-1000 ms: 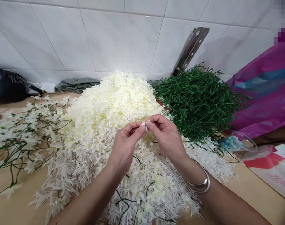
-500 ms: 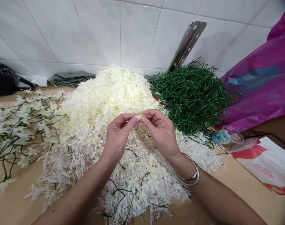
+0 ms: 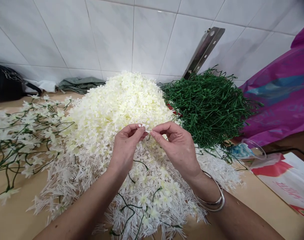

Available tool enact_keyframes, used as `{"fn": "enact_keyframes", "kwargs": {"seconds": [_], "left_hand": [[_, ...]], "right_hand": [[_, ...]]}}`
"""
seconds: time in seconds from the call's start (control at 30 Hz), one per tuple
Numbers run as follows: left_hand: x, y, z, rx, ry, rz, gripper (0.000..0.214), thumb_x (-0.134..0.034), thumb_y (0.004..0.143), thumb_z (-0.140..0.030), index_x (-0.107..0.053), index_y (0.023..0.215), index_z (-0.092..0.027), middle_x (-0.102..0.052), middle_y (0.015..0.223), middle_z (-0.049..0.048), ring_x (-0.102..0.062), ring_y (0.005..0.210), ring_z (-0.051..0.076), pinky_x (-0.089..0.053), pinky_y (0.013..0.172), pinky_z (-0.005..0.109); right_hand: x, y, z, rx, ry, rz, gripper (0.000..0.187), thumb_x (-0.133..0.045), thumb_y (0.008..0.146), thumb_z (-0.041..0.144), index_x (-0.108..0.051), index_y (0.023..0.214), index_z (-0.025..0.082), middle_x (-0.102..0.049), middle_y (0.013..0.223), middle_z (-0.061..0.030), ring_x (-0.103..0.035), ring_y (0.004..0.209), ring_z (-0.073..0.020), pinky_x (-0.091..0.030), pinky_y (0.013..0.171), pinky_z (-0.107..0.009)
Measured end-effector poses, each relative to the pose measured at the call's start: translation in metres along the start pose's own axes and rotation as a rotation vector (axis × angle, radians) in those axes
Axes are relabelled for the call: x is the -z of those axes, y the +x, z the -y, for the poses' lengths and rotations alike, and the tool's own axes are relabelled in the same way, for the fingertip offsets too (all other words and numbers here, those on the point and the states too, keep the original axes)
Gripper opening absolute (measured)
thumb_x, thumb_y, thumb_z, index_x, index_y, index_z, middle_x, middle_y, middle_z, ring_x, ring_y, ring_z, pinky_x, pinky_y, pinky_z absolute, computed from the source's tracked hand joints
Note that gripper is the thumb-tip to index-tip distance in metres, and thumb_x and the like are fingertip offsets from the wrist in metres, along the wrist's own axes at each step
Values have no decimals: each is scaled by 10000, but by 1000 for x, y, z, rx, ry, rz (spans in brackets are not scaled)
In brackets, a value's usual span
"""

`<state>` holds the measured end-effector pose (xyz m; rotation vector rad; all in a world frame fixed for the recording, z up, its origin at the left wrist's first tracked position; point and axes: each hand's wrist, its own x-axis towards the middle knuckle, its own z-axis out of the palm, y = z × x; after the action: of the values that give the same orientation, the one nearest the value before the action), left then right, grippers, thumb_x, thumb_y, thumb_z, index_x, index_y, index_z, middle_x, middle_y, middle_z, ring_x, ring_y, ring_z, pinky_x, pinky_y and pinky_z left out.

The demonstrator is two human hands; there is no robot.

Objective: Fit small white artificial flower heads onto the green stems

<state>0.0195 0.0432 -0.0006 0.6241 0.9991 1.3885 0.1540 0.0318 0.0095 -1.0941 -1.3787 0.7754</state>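
My left hand [image 3: 125, 146] pinches a small white artificial flower [image 3: 143, 126] between thumb and fingers. Close beside it, my right hand [image 3: 180, 150] is closed in a pinch at the flower's edge, on a thin white bit; its fingertips hide most of that bit. Behind and below both hands lies a big heap of white artificial flowers [image 3: 127, 96]. Under my forearms spread many thin white plastic stamens [image 3: 74, 176], with a few flowers on green stems [image 3: 128, 206] among them.
Green plastic stems [image 3: 211, 106] are piled at the right, below a metal bracket [image 3: 204, 51]. Flower sprays [image 3: 27, 130] lie at the left. A purple bag [image 3: 279, 93], a clear plastic cup [image 3: 251, 149] and a red-and-white bag [image 3: 284, 183] stand or lie rightward. A black bag [image 3: 4, 81] sits far left.
My right hand has shifted slightly right and down, its fingertips a little apart from the left ones. The flower stays in my left hand. The whole view has shifted slightly.
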Motion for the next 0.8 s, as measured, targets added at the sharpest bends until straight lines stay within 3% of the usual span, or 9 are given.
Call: {"fn": "enact_keyframes", "kwargs": {"seconds": [0.33,0.6,0.8], "left_hand": [[-2,-8,1,-21,100,84,168,-893,678,-244,-832,824,-186,-825,826,20,-750,797,152,-608,871,301],[1,-8,12,-250,349,113,101,-810,805,-271,-825,887,-216,-836,868,26,-774,825,186,-598,818,303],[1,-4,9,-175,263,144,130,-835,773,-273,-803,865,-187,-811,856,40,-746,838,181,-582,855,304]], "right_hand": [[3,8,-11,-12,-112,-71,70,-726,784,211,-665,751,216,-687,738,18,-615,707,-149,-479,708,-321],[-4,3,-11,14,-97,-101,123,-727,794,210,-616,744,227,-644,719,28,-589,711,-147,-473,723,-323],[-3,6,-17,-49,-12,-39,129,-742,794,220,-615,782,237,-651,732,31,-599,701,-143,-484,707,-319]]}}
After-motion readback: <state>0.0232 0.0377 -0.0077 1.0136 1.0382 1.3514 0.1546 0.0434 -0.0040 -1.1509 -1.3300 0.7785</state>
